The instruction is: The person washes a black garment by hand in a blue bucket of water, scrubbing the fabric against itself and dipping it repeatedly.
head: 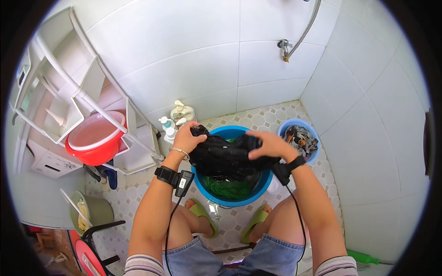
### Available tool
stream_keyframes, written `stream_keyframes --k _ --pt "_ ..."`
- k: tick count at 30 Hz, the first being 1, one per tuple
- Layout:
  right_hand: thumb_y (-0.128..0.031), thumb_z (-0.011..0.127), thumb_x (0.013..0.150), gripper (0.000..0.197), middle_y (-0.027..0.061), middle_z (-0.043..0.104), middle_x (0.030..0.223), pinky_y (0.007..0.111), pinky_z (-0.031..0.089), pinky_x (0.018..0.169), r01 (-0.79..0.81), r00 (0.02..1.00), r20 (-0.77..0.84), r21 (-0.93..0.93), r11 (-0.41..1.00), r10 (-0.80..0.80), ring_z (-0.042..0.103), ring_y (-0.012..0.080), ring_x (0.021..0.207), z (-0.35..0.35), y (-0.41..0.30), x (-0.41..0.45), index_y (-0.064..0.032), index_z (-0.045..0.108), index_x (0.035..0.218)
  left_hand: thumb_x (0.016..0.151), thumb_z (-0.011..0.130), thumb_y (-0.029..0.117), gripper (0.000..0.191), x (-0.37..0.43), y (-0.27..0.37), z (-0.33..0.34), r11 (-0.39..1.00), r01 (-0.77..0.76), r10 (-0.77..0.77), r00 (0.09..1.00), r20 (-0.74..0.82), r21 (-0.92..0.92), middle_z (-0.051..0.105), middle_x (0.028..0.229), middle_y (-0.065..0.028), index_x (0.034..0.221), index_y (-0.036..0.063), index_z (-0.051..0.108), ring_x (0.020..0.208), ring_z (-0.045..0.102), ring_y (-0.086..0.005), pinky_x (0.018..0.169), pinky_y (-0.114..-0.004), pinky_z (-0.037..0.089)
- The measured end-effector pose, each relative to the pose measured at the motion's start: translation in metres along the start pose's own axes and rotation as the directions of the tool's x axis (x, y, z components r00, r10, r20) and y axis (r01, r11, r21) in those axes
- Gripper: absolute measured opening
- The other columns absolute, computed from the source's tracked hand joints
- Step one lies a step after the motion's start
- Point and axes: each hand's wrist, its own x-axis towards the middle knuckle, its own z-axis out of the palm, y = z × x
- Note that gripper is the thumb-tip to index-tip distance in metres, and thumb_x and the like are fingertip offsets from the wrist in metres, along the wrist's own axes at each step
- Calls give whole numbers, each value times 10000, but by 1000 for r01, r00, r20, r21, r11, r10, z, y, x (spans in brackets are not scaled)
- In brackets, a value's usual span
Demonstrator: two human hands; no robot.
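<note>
A wet black garment (pixel 224 158) is spread between my two hands over a blue plastic basin (pixel 234 201) on the tiled floor. My left hand (pixel 188 138) grips its upper left edge. At the garment's right side is my right hand (pixel 269 145), thumb and fingers apart and slightly blurred; whether it pinches the cloth cannot be made out. Under the black cloth, green fabric (pixel 229 188) lies in the basin, with some of it hidden. A smaller light-blue basin (pixel 317 155) to the right holds crumpled patterned cloth (pixel 302 139).
Pump bottles (pixel 182 112) stand by the wall behind my left hand. A white shelf rack (pixel 138 165) with a red basin (pixel 95 158) is at left, above an olive bucket (pixel 100 208). A tap (pixel 285 50) is on the wall. A green bottle (pixel 362 256) lies at lower right.
</note>
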Motion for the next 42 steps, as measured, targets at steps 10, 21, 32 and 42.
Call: stream_keyframes --k 10,21,32,42 --pt "-274 577 848 247 79 628 899 335 466 710 92 976 -213 602 793 49 597 213 831 10 -9 28 -55 620 953 565 778 495 668 -19 11 37 891 -301 182 922 341 340 494 1129 -170 1118 153 624 1000 520 -318 891 -386 412" --pt "-277 556 911 254 46 595 893 252 483 698 400 810 -433 901 166 396 581 119 792 -29 -23 15 -54 520 1027 859 519 297 309 7 11 64 997 -33 48 972 228 -70 622 958 -194 1010 46 617 946 562 -362 864 -383 398" --pt "-280 647 745 319 161 579 953 368 445 787 -29 987 -142 308 951 76 566 270 906 20 4 28 -83 628 995 827 600 308 389 30 -6 24 864 125 -137 991 12 -488 620 852 -60 1053 -8 580 777 565 -145 720 -264 444" --pt "-86 470 828 213 114 605 949 370 507 752 335 805 -95 887 -317 585 596 218 820 22 9 66 -21 553 1013 869 616 266 355 0 42 60 545 334 -26 924 383 -769 639 1016 -104 1074 -23 580 847 630 -196 767 -332 506"
